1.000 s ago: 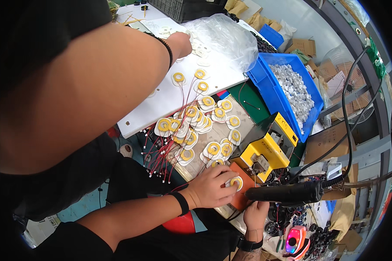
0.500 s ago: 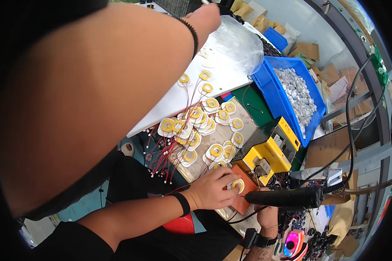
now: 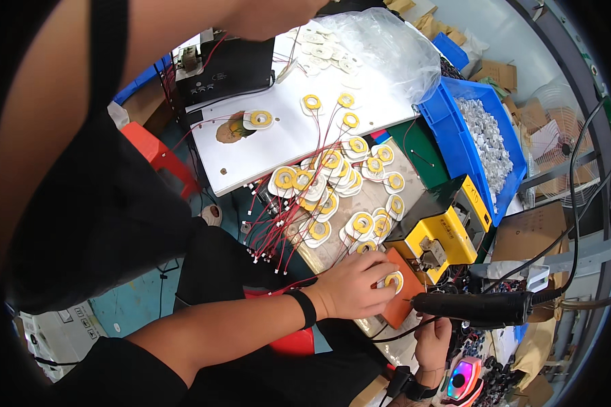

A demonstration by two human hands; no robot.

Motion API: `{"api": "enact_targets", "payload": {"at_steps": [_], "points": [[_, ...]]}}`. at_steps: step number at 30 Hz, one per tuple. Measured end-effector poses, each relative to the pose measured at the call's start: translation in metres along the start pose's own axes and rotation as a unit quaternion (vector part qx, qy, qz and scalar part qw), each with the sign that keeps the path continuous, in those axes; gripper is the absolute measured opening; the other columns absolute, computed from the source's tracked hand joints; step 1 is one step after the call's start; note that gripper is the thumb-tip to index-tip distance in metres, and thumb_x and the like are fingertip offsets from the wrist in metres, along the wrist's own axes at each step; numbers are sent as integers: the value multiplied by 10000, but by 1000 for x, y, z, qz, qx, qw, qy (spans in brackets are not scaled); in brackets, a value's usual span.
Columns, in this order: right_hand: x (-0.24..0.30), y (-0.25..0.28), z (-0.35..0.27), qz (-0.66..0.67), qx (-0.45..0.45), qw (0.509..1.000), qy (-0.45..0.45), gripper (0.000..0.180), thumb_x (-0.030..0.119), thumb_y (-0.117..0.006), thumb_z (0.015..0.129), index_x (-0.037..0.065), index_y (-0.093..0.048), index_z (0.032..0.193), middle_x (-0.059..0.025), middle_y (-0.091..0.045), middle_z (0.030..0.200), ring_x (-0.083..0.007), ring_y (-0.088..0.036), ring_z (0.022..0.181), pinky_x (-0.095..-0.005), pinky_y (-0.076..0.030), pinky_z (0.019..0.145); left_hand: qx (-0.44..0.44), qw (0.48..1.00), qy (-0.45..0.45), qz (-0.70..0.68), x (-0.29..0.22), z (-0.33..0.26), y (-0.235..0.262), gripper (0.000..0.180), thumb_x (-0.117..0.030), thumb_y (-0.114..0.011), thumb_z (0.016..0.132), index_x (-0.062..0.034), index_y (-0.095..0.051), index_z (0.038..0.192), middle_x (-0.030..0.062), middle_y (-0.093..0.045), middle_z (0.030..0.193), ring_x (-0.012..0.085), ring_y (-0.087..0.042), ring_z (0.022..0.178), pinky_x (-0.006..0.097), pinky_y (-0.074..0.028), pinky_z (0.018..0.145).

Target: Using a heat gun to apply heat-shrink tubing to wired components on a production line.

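Yellow-ringed and white, one disc lies on an orange plate at the desk, its ringed face turned up and part of it hidden under fingers. Just beside it, a black pen-like tool lies nearly level, its long axis running left to right; the thin tip points left toward the disc, apart from it, and the corded end points right.

Both hands work well close to each other but do not touch. The left hand, a black band round its wrist, reaches in from the lower left, palm down, fingers bent and clamped on the disc's near side. The right hand comes up from the lower edge below the tool, which covers its fingertips; whether it grips anything I cannot tell.

Beyond the plate stands a yellow and black machine, close to the left fingers. More ringed discs lie heaped to its left, their red leads trailing toward the near edge. Past these are a white board and a blue bin of small pale parts. A co-worker's arm crosses the upper left.
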State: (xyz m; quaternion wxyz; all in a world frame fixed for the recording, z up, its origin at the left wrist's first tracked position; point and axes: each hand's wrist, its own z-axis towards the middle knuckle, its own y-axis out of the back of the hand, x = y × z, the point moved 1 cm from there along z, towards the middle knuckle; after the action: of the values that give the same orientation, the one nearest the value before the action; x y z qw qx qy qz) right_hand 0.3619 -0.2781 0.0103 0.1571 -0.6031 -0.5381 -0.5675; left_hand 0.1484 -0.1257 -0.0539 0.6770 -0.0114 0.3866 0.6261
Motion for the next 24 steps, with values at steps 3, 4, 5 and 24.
{"api": "enact_targets", "payload": {"at_steps": [3,4,5,24], "points": [[11,-16,-15,32,-65,997,24,176,98,-518,1102,2,-657,1151,25,-590,823,-14,-449,617,-204,-319,529,4,1000,0,1,0,-2,0,184,-190,-723,825,-129,-732,999,99,-656,1274,315,-609,1156,425,-567,889],[7,-17,-19,32,-65,997,24,176,98,-518,1102,2,-657,1151,25,-590,823,-14,-449,617,-204,-319,529,2,1000,-1,0,0,-2,0,184,-191,-723,826,-131,-731,999,98,-655,1283,314,-609,1158,427,-566,891],[1,-15,-25,23,-71,996,39,179,86,-512,1098,-3,-656,1155,12,-593,831,-17,-444,614,-209,-327,530,2,1000,-3,0,0,-1,-1,195,-201,-730,821,-133,-728,1004,96,-656,1287,314,-609,1156,431,-567,892],[-48,-18,-36,-333,-250,906,73,275,337,-746,949,81,-663,1008,-127,-655,652,-378,-649,578,-476,-487,556,27,999,-16,39,-6,7,1,305,-190,-805,792,-129,-754,1087,94,-683,1268,351,-611,1136,423,-573,928]]}}
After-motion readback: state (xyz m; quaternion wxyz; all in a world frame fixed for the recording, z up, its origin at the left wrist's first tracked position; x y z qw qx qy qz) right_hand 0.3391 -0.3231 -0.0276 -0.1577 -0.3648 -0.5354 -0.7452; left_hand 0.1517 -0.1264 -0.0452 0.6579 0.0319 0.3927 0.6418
